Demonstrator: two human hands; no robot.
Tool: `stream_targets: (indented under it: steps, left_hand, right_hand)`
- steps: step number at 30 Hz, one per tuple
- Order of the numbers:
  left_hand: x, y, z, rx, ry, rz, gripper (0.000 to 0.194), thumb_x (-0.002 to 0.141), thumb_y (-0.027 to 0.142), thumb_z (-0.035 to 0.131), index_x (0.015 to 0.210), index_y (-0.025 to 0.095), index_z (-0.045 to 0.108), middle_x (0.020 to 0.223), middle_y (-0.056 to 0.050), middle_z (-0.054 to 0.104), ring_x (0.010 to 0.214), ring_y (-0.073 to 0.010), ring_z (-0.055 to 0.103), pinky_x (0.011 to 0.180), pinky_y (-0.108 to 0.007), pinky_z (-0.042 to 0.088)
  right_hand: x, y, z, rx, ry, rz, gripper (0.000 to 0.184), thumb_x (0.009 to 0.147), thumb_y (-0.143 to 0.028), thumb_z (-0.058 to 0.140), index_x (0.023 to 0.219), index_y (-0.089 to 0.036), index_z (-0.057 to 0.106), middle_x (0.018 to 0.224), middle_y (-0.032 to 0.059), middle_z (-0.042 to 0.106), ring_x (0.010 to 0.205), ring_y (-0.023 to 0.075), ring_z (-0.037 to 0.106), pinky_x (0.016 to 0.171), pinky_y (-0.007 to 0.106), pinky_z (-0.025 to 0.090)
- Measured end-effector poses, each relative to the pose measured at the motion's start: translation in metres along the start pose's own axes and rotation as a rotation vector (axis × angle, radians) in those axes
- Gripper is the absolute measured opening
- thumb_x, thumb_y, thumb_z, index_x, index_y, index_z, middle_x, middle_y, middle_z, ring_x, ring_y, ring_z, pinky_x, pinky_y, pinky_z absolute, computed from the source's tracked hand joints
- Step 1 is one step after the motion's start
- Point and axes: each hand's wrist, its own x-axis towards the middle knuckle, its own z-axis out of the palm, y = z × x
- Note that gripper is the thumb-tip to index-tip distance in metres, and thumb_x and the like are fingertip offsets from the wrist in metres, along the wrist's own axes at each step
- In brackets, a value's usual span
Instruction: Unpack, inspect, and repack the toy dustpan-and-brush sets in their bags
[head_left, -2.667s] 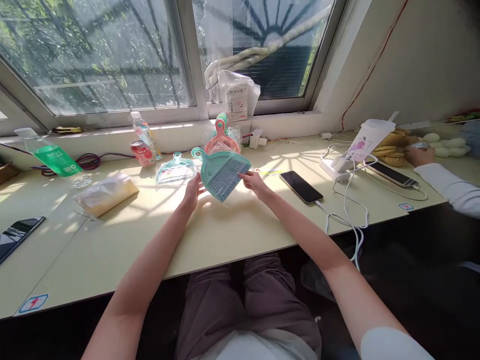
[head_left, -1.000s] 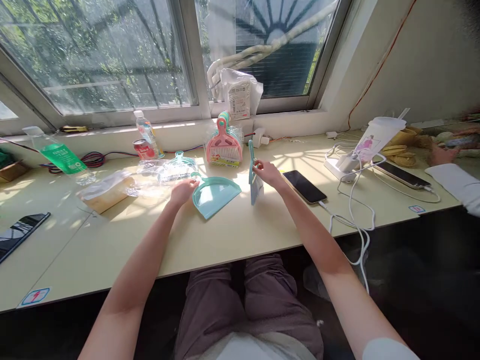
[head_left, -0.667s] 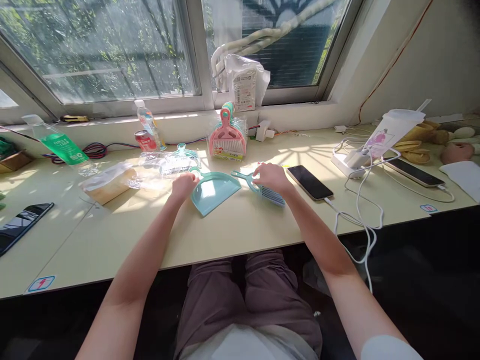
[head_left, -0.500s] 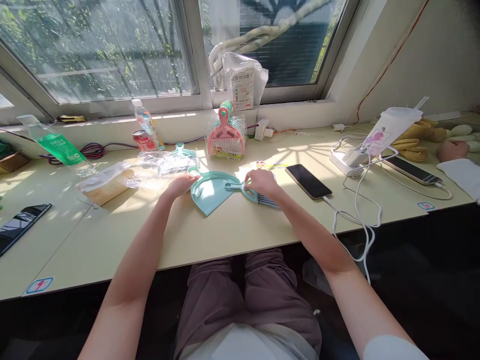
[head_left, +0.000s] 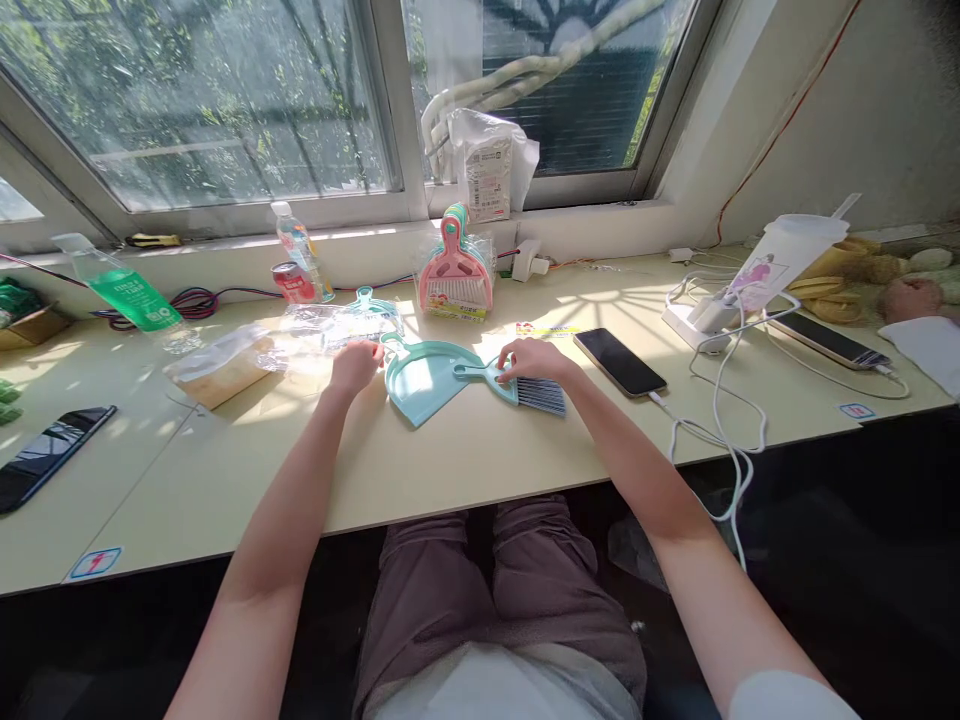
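Note:
A light-teal dustpan (head_left: pixel 426 385) lies flat on the table before me, its looped handle pointing to the back left. Just left of that handle is my left hand (head_left: pixel 358 366), fingers curled in and apart from the pan. A small matching hand brush (head_left: pixel 506 385) lies with its handle over the pan's right edge and its grey bristles to the right. My right hand (head_left: pixel 536 358) pinches the brush's body from above; the fingertips are partly hidden. Behind the pan are another teal dustpan set (head_left: pixel 365 305) in clear wrap and a stack of wrapped pink-fronted sets (head_left: pixel 455 275).
A paper-wrapped packet (head_left: pixel 221 368), a green-labelled bottle (head_left: pixel 131 295) and a red can (head_left: pixel 292 283) stand on the left. Right of the brush lies a phone (head_left: pixel 619 362) with a white cable. Farther right is a power strip (head_left: pixel 697 325) beside a plastic cup (head_left: pixel 780 262).
My left hand has come off the dustpan's handle and shifted slightly left, its fingers curling. My right hand has lifted slightly, showing more of the brush's bristles. The camera view has shifted a little.

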Motion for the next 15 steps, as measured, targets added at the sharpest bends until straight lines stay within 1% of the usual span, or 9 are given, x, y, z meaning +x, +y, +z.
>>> stream_targets:
  steps: [2, 4, 7, 9, 10, 11, 12, 13, 15]
  left_hand:
    - [0.001, -0.002, 0.002, 0.129, -0.001, 0.009, 0.033, 0.088, 0.026, 0.044, 0.056, 0.019, 0.053, 0.072, -0.009, 0.062, 0.077, -0.0236, 0.057, 0.063, -0.03, 0.034]
    - [-0.001, 0.002, 0.004, 0.184, -0.023, 0.021, 0.034, 0.086, 0.027, 0.047, 0.053, 0.019, 0.049, 0.07, -0.009, 0.06, 0.074, -0.0235, 0.057, 0.062, -0.03, 0.033]
    - [-0.01, 0.026, 0.008, 0.119, -0.099, 0.069, 0.036, 0.084, 0.027, 0.049, 0.049, 0.019, 0.047, 0.062, -0.007, 0.057, 0.066, -0.0211, 0.055, 0.06, -0.03, 0.032]
    - [-0.019, 0.049, 0.012, 0.024, -0.185, 0.162, 0.036, 0.085, 0.026, 0.048, 0.049, 0.019, 0.051, 0.06, -0.005, 0.058, 0.06, -0.0189, 0.053, 0.059, -0.03, 0.031]
    - [-0.025, 0.06, 0.014, -0.027, -0.212, 0.244, 0.037, 0.087, 0.027, 0.046, 0.052, 0.02, 0.054, 0.06, -0.004, 0.059, 0.058, -0.0181, 0.053, 0.059, -0.029, 0.032]
    - [-0.03, 0.07, 0.016, -0.068, -0.21, 0.346, 0.038, 0.09, 0.029, 0.044, 0.055, 0.02, 0.058, 0.061, -0.003, 0.061, 0.059, -0.0176, 0.054, 0.06, -0.029, 0.033]
    - [-0.033, 0.078, 0.017, -0.089, -0.172, 0.451, 0.037, 0.092, 0.032, 0.045, 0.061, 0.02, 0.061, 0.065, -0.003, 0.063, 0.061, -0.0178, 0.055, 0.061, -0.029, 0.035]
    - [-0.036, 0.082, 0.018, -0.09, -0.106, 0.563, 0.034, 0.093, 0.035, 0.047, 0.068, 0.02, 0.065, 0.07, -0.004, 0.065, 0.067, -0.0186, 0.058, 0.063, -0.029, 0.037]
    - [-0.036, 0.083, 0.02, -0.034, 0.079, 0.761, 0.021, 0.092, 0.036, 0.056, 0.088, 0.02, 0.069, 0.089, -0.008, 0.07, 0.084, -0.0223, 0.062, 0.071, -0.03, 0.043]
  right_hand:
    - [0.0, 0.0, -0.002, -0.009, 0.03, -0.016, 0.026, 0.073, -0.043, 0.077, 0.092, -0.025, 0.076, 0.096, 0.0005, 0.074, 0.087, 0.018, 0.065, 0.067, 0.025, 0.038]
    - [0.0, 0.0, -0.006, 0.027, 0.097, -0.029, 0.023, 0.076, -0.041, 0.074, 0.091, -0.025, 0.076, 0.092, -0.0006, 0.074, 0.086, 0.0171, 0.065, 0.068, 0.024, 0.039]
    - [0.0, -0.001, -0.011, 0.125, 0.217, -0.021, 0.025, 0.081, -0.043, 0.068, 0.097, -0.025, 0.074, 0.088, -0.0017, 0.074, 0.086, 0.0164, 0.065, 0.068, 0.024, 0.038]
    - [0.001, -0.004, -0.009, 0.136, 0.25, -0.021, 0.026, 0.083, -0.045, 0.067, 0.097, -0.025, 0.074, 0.087, -0.0016, 0.074, 0.086, 0.0164, 0.065, 0.068, 0.024, 0.038]
    - [0.001, -0.006, -0.007, 0.118, 0.247, -0.022, 0.025, 0.082, -0.045, 0.068, 0.096, -0.025, 0.074, 0.087, -0.0014, 0.074, 0.085, 0.0165, 0.065, 0.067, 0.024, 0.038]
    - [0.002, -0.008, -0.004, 0.088, 0.237, -0.023, 0.024, 0.081, -0.043, 0.069, 0.095, -0.024, 0.074, 0.086, -0.0011, 0.074, 0.085, 0.0168, 0.065, 0.066, 0.024, 0.037]
    - [0.002, -0.011, 0.0, 0.056, 0.224, -0.023, 0.022, 0.08, -0.041, 0.07, 0.093, -0.024, 0.074, 0.086, -0.0007, 0.074, 0.084, 0.0171, 0.065, 0.066, 0.025, 0.036]
    - [0.002, -0.014, 0.003, 0.029, 0.212, -0.022, 0.021, 0.08, -0.04, 0.071, 0.093, -0.023, 0.074, 0.086, -0.0003, 0.074, 0.084, 0.0174, 0.065, 0.065, 0.025, 0.036]
    - [0.001, -0.02, 0.008, 0.007, 0.195, -0.024, 0.022, 0.079, -0.041, 0.071, 0.094, -0.024, 0.074, 0.087, 0.0001, 0.073, 0.083, 0.0177, 0.064, 0.063, 0.025, 0.034]
